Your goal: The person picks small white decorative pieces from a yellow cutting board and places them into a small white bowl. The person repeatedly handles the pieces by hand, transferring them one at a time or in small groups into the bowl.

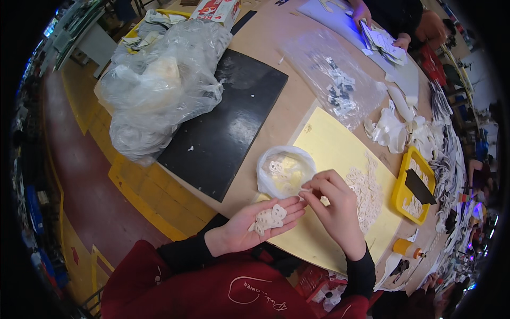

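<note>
My left hand (255, 226) is palm up with its fingers stretched out, holding a small pile of cream cut-out pieces with holes (269, 219). Beside its fingertips, my right hand (333, 204) pinches what looks like one small pale piece (305, 191), mostly hidden by the fingers. Just beyond both hands stands a round container lined with a white plastic bag (264, 183), with a few similar pieces inside. Many more loose cream pieces (365, 194) lie spread on a yellow sheet (324, 130), to the right of my right hand.
A yellow tray (397, 199) holds more pieces and a dark strip. Near it lies an orange-yellow bottle (406, 248). At left, a large clear plastic bag (159, 90) rests partly on a black board (228, 133). Across the table, another person's hands (363, 13) hold pale sheets.
</note>
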Available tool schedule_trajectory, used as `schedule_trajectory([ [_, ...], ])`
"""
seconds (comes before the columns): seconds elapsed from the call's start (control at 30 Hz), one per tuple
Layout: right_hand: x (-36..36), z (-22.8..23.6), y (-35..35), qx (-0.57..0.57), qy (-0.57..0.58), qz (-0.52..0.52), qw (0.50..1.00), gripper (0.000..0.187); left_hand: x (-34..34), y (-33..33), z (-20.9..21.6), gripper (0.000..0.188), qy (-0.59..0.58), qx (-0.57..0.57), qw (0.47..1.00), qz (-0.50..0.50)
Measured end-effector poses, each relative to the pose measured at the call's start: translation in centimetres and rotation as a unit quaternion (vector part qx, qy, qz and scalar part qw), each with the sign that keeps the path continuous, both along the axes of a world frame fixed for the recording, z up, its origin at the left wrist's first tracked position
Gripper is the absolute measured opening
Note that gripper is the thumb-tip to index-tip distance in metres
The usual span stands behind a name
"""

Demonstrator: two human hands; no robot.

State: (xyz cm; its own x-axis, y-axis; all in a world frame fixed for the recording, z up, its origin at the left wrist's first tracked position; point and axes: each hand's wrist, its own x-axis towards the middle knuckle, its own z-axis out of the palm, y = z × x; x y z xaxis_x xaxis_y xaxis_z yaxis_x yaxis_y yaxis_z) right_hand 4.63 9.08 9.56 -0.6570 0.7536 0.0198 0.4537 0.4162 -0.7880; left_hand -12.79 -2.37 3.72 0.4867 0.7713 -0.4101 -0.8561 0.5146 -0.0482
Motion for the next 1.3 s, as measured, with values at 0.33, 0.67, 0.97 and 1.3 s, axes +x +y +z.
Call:
schedule_trajectory([
  [0.33,-0.7,-1.2,-3.3,-0.049,-0.007,0.079,0.996,0.027,0.5,-0.5,-0.6,0.041,0.07,-0.072,0.995,-0.028],
  [0.67,1.5,-1.6,-0.7,-0.36,0.064,-0.056,0.929,0.018,0.5,-0.3,-0.6,0.052,0.022,-0.005,1.0,-0.014],
  [0.97,0.0,0.0,0.9,-0.259,0.05,-0.061,0.963,0.018,-0.2,-0.4,-0.7,0.052,0.0,0.023,1.0,0.003],
  [1.3,-1.1,1.6,0.1,-0.124,0.008,-0.002,0.992,0.015,-0.4,0.0,0.3,0.048,0.082,0.007,0.997,-0.015],
])
